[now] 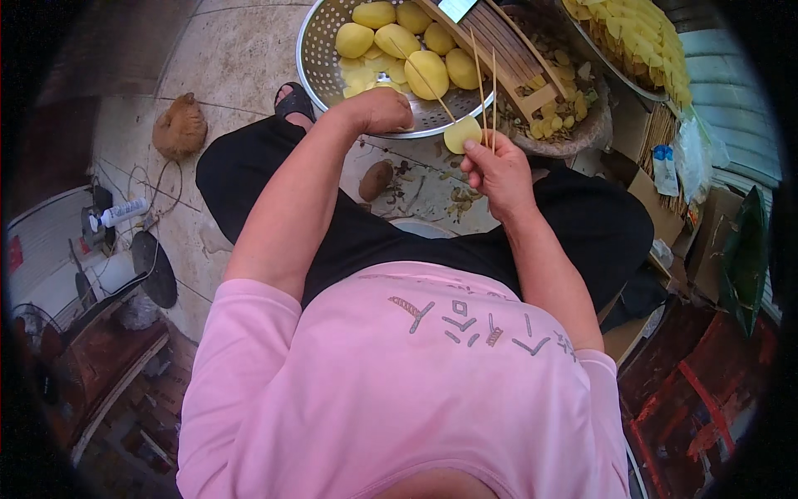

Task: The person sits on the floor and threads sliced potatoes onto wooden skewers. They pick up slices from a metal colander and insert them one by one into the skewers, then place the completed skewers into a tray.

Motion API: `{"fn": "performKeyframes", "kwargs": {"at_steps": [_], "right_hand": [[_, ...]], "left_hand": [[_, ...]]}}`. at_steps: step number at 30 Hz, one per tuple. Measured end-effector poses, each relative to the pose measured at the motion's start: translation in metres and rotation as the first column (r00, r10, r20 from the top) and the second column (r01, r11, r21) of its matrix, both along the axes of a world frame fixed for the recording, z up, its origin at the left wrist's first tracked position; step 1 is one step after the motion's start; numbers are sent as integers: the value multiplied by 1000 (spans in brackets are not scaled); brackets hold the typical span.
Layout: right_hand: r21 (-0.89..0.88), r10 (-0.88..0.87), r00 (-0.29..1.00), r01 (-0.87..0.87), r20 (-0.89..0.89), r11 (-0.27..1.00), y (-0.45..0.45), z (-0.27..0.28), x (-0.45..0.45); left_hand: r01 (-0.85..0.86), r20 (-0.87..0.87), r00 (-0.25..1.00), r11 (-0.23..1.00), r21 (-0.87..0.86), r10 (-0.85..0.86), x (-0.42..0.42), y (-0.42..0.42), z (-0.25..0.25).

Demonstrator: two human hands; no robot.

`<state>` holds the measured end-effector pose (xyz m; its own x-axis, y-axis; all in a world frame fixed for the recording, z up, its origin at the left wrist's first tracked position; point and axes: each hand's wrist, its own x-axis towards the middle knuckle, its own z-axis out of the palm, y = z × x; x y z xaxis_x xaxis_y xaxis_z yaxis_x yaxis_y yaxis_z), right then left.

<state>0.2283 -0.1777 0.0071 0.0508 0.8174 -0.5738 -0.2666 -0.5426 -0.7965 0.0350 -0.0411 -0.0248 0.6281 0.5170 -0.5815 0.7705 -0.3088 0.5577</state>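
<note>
My right hand (502, 174) grips several thin bamboo skewers (479, 75). A round, pale yellow potato slice (462, 133) sits at its fingertips, and one slanting skewer meets that slice. At the near rim of a perforated metal colander (315, 59) is my left hand (383, 110), fingers curled down and mostly hidden. Something pale shows beneath its knuckles, but whether it is held is unclear. Inside the colander are several peeled potatoes (427, 75) and a pile of loose slices (360, 76).
A wooden frame with slats (492, 50) leans across the colander and a basin (580, 140) of peelings. Skewered slices (648, 43) fill a tray at upper right. An unpeeled potato (376, 180) lies on the tiles. At left are a brown furry animal (179, 128) and a white bottle (123, 213).
</note>
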Motion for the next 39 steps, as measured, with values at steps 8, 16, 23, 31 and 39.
{"fn": "performKeyframes", "kwargs": {"at_steps": [8,16,23,31,39], "right_hand": [[-10,10,1000,-10,-1,1000,0,4,-3],[-16,14,1000,-14,-4,1000,-2,1,0],[31,58,996,-55,-70,998,-5,8,-1],[12,119,991,-118,-69,993,-12,14,0],[-1,37,999,-37,-30,999,-11,8,3]], "left_hand": [[-92,22,995,989,-115,95,-6,-11,15],[-129,55,990,991,-44,131,-12,-8,31],[-637,302,747,768,69,592,-30,-1,28],[-785,392,42,273,-556,919,-37,6,21],[-780,370,624,520,348,688,-45,27,-12]]}}
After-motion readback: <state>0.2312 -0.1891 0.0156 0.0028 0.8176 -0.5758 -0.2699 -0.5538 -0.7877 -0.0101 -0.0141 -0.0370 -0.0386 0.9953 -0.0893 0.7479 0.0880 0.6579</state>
